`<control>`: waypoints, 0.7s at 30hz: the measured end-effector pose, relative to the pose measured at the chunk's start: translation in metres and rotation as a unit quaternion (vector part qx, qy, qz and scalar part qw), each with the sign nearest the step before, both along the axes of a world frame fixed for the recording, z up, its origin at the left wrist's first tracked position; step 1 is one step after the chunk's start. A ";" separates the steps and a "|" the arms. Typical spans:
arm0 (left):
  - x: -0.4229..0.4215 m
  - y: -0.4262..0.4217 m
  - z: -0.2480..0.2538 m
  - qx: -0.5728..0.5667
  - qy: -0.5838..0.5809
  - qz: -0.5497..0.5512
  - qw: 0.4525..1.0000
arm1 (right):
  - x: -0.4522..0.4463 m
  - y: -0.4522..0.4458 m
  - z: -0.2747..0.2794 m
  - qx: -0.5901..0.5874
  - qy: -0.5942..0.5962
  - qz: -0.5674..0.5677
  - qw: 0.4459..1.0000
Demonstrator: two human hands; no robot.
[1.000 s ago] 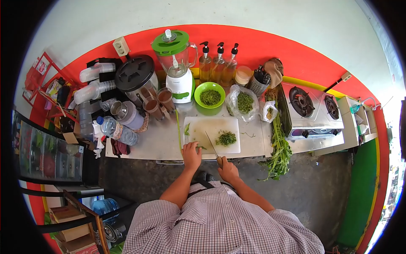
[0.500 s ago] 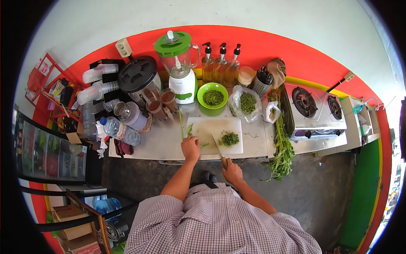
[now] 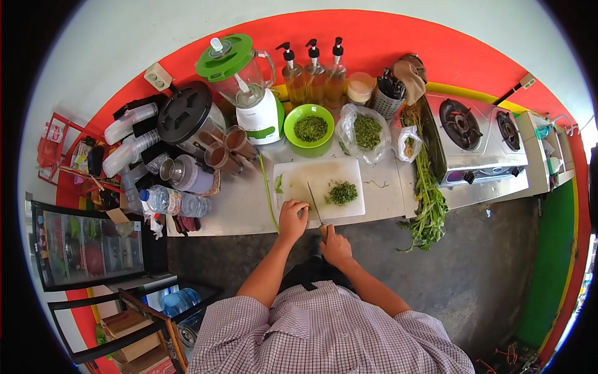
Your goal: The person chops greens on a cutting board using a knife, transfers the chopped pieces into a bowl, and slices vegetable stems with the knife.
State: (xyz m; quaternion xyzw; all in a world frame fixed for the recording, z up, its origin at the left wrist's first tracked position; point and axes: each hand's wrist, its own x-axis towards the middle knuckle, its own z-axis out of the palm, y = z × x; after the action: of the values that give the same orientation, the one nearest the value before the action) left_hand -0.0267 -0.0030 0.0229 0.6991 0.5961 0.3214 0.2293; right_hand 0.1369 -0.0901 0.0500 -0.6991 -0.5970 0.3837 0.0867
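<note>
My right hand is wrapped around the handle of a knife, its blade pointing away from me over the white cutting board. On the board's front left part, my left hand rests with curled fingers close to the blade; whatever lies under them is hidden. Chopped green leaves form a small heap to the right of the blade. A green leaf piece lies near the board's left edge. Left of the board, a long green stem stretches across the counter to its front edge.
Behind the board stand a green bowl and a plastic bag, both with chopped greens. A blender, pump bottles and brown cups surround them. To the right, leafy stalks hang over the counter edge beside a gas stove.
My left hand has moved right, closer to the blade, over where a small green piece lay. The knife has shifted slightly left. The long stem now lies further toward me. The view has shifted.
</note>
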 end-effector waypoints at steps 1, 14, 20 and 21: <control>-0.002 0.000 0.004 0.002 -0.001 -0.014 1.000 | -0.003 -0.001 0.000 -0.005 0.002 0.002 1.000; 0.006 0.007 0.008 -0.088 -0.060 0.049 0.993 | -0.019 0.002 0.013 0.017 -0.159 0.104 0.982; 0.008 0.004 0.005 0.004 0.038 0.019 0.999 | -0.018 0.005 -0.004 -0.031 -0.142 0.102 0.984; 0.009 0.001 0.005 0.007 0.037 0.020 0.999 | -0.018 0.010 0.000 -0.031 -0.142 0.109 0.983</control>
State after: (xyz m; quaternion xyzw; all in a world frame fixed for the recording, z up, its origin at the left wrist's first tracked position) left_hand -0.0173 -0.0020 0.0276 0.7001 0.6156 0.3042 0.1957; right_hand 0.1190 -0.0803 0.0497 -0.6800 -0.6635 0.3057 -0.0630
